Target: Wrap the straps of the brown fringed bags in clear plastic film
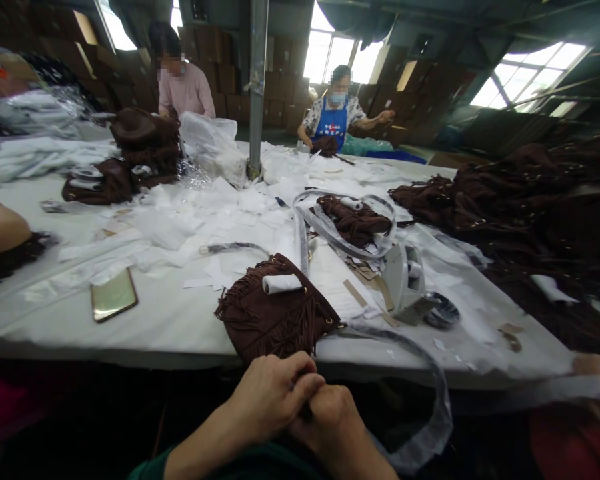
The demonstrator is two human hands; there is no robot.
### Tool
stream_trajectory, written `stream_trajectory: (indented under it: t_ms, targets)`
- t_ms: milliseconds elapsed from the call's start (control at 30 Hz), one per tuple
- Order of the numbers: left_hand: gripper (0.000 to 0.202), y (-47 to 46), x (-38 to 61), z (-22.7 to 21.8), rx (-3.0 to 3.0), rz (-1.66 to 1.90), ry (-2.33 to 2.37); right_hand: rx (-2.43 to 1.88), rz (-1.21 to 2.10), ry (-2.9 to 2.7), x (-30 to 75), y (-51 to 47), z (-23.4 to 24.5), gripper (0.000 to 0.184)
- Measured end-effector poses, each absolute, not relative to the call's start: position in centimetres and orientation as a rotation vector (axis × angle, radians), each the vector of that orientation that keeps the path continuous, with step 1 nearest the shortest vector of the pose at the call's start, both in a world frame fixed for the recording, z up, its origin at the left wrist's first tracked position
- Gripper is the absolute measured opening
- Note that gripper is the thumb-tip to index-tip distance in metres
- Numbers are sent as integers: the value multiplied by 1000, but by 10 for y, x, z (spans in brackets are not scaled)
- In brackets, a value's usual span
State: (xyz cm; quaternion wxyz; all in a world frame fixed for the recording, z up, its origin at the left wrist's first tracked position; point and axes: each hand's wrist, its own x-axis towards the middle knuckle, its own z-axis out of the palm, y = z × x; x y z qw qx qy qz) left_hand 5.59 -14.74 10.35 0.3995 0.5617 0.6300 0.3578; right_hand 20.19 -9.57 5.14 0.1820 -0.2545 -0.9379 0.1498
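Note:
My left hand and my right hand are pressed close together at the table's front edge, fingers curled around a small dark item that is mostly hidden. Just beyond them lies a brown suede fringed bag, its fringe almost touching my left hand. A white paper roll rests on top of the bag. A plastic-wrapped strap runs from the bag's right side and loops down past my right hand.
A phone lies on the white-covered table to my left, and a white dispenser stands to my right. Paper scraps, a wrapped fringed bag and large piles of bags surround them. Co-workers stand beyond; another person's hand enters at right.

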Motion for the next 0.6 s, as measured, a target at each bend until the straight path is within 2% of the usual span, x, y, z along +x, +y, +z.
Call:
stream_trajectory:
  t_ms: [33, 133, 267, 367, 467, 533, 600]
  targets:
    - [27, -147, 59, 100, 1313, 997, 1532, -768, 457, -2649, 203, -95, 53, 26]
    - [30, -143, 65, 90, 864, 1354, 1343, -879, 696, -2626, 205, -96, 63, 45]
    - [33, -139, 66, 87, 481, 1651, 1224, -923, 907, -2504, 206, -101, 71, 40]
    - [35, -143, 61, 91, 731, 1494, 1305, -926, 894, -2509, 210, -104, 64, 37]
    - [38, -151, 55, 92, 1335, 1078, 1500, -864, 709, -2668, 216, -105, 54, 25]
    - [47, -157, 54, 92, 1608, 865, 1554, -801, 640, -2725, 219, -106, 50, 21]
    - [45, -160, 57, 91, 1608, 850, 1516, -790, 671, -2681, 220, -108, 52, 19]
